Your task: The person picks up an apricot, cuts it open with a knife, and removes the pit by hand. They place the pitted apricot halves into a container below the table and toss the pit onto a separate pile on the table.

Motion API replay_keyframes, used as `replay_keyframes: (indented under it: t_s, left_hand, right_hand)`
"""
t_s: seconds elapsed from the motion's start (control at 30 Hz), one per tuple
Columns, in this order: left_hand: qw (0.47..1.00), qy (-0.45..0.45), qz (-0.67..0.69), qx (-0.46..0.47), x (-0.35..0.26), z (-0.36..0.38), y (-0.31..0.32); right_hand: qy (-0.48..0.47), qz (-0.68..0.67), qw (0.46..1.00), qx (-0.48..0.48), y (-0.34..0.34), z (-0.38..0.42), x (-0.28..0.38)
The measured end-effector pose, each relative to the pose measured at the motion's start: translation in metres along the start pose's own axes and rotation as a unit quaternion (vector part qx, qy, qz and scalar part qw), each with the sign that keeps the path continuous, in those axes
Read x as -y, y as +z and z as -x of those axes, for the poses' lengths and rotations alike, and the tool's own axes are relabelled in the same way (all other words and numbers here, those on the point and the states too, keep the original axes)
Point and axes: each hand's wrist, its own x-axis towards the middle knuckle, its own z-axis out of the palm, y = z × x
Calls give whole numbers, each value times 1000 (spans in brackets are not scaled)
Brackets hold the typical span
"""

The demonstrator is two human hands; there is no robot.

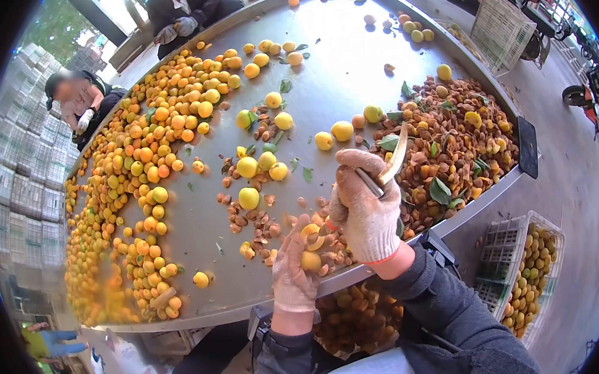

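Note:
My left hand (295, 273), in a soiled white work glove, is at the table's near edge. Its fingers are closed around an apricot (311, 261), and a cut-open orange apricot piece (313, 237) shows just above it. My right hand (368, 216), also gloved, is raised beside it and gripped on a curved knife (397, 154), its pale blade pointing up and away. Part of the knife's handle is hidden in the fist. Loose brown pits (255, 222) and several yellow apricots (248, 198) lie just beyond my hands.
The metal table (204, 264) has a raised rim. A big apricot heap (149, 155) covers its left side; pits and scraps (455, 142) pile up right. A phone (526, 147) sits on the right corner. A crate of apricots (533, 273) stands right. Two people (180, 12) work opposite.

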Motion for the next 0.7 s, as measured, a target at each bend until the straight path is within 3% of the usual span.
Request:
replay_keyframes:
  t_s: [0.23, 0.37, 0.43, 0.63, 0.7]
  left_hand:
    - [1000, 17, -13, 12, 2, 3, -3]
    - [999, 39, -25, -18, 6, 3, -4]
    - [998, 49, -35, -29, 8, 3, -2]
    - [999, 37, 36, -15, 20, -6, -19]
    - [998, 35, 42, 4, 20, -6, -22]
  right_hand:
    - [-107, 49, 993, 26, -2, 6, -22]
    - [-121, 54, 989, 71, -5, 5, -25]
    - [-5, -75, 997, 23, -3, -5, -17]
    - [7, -52, 998, 18, 0, -7, -30]
    - [65, -154, 986, -3, 1, -16, -29]
